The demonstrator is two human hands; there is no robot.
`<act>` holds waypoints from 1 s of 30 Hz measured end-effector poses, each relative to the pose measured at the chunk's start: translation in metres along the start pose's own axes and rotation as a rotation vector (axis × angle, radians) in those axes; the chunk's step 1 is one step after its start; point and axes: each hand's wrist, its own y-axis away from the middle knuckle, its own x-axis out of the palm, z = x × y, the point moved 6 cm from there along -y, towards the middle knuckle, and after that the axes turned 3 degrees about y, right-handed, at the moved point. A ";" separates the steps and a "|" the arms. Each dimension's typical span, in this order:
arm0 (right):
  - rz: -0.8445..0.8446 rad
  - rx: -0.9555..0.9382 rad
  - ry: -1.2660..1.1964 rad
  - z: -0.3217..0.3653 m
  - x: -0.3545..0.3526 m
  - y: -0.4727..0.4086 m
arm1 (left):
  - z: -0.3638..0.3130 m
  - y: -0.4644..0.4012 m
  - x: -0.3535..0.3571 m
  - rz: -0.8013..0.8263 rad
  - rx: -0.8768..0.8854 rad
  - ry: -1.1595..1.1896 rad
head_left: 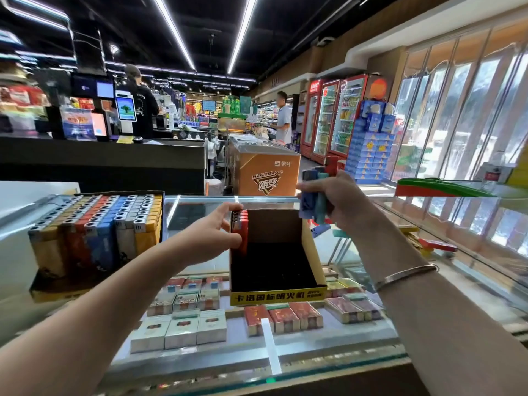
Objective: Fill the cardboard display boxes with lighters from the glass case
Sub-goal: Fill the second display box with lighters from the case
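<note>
- The left hand (221,228) grips red lighters (241,234) standing against the left wall of the cardboard box (313,247).
- The right hand (340,200) holds a bunch of lighters (313,195) above the box's right rear corner.

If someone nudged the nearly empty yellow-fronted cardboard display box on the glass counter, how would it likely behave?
The yellow-fronted cardboard display box probably slides easily: it sits on smooth glass and holds only a few red lighters, all at its left wall. It looks light, and that lopsided load may make it pivot. The left hand at that wall likely steadies it; the right hand holds a bunch of lighters.
</note>
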 end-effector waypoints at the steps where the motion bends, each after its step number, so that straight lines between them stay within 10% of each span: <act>1: 0.065 -0.027 -0.077 0.002 0.012 -0.001 | -0.001 0.001 -0.001 0.004 -0.002 0.004; 9: 0.401 -0.129 -0.156 -0.016 0.067 0.009 | -0.007 0.008 -0.002 0.153 -0.002 0.008; 20: 0.568 -0.269 0.136 -0.015 0.082 0.031 | -0.057 0.035 -0.017 -0.217 0.435 0.016; 30: 0.166 -0.211 -0.162 -0.011 0.048 0.010 | -0.057 0.038 -0.030 -0.531 0.498 -0.049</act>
